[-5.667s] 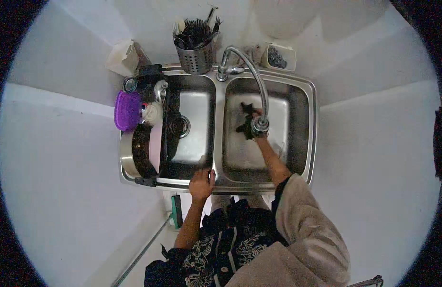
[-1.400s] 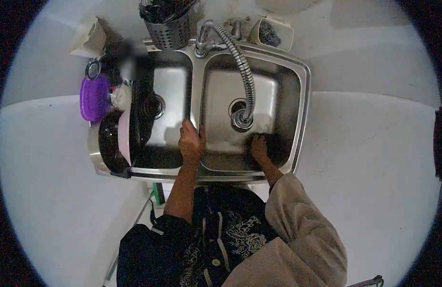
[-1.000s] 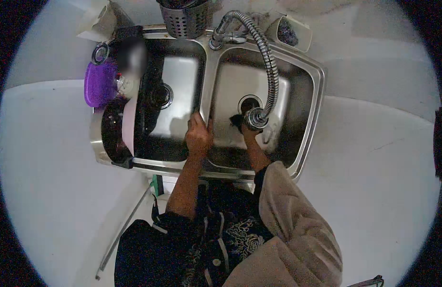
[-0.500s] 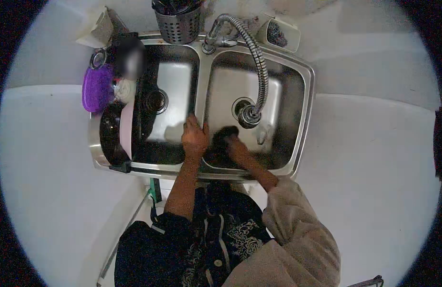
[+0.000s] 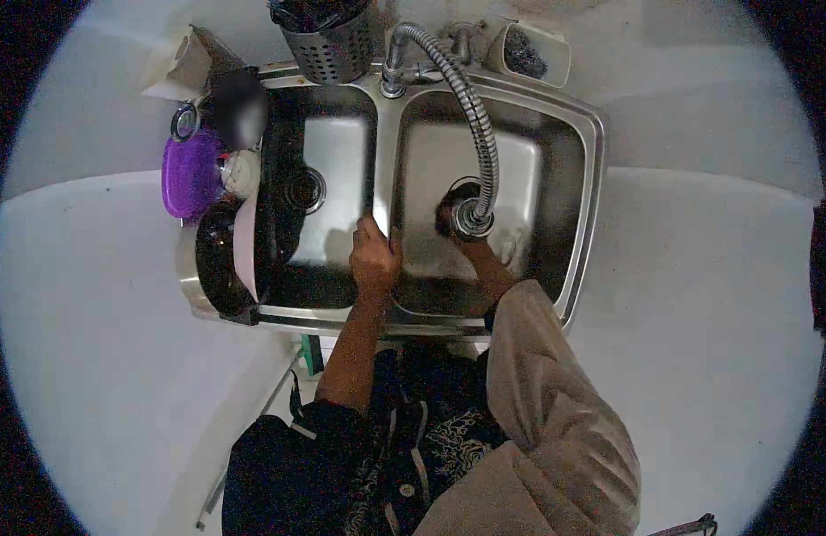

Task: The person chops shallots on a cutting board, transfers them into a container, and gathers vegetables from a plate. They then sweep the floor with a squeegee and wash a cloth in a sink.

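My left hand (image 5: 375, 261) rests on the divider (image 5: 385, 170) of a double stainless steel sink, fingers on the left basin's side and thumb on the right, closed over the ridge. Inside the right basin, my right hand (image 5: 474, 250) reaches under the faucet's spray head (image 5: 472, 218), beside the drain. The spray head covers most of its fingers, and what they hold, if anything, is hidden. A flexible coiled faucet hose (image 5: 487, 125) arches over this basin.
Along the left side sit a purple basket (image 5: 190, 179), a dark pan (image 5: 218, 259) and a pink-white dish (image 5: 246, 250). Behind the sink stand a perforated utensil holder (image 5: 328, 49) and a container (image 5: 556, 64) with a metal scourer (image 5: 524, 54).
My right hand has moved forward from the front of the right basin to under the spray head. The dark shape at its fingers is now largely hidden. My left hand stays on the divider.
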